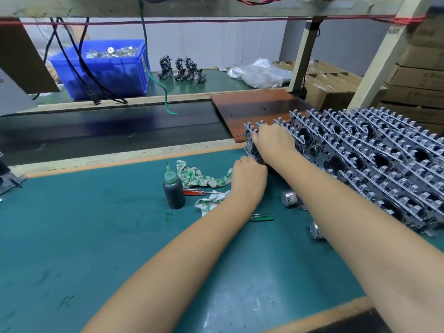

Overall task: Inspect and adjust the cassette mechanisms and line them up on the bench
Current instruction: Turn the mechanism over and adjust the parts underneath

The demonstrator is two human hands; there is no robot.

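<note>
Mechanism (249,143) at the row's left end is gripped upright: right hand (274,140) on top, left hand (249,174) below, rows (374,159) extending rightward along worktop (96,224).

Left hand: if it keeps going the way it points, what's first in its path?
The left hand points up and right, straight at the cassette mechanism that the right hand holds at the row's near end. It looks already in contact, though depth is unclear.
</note>
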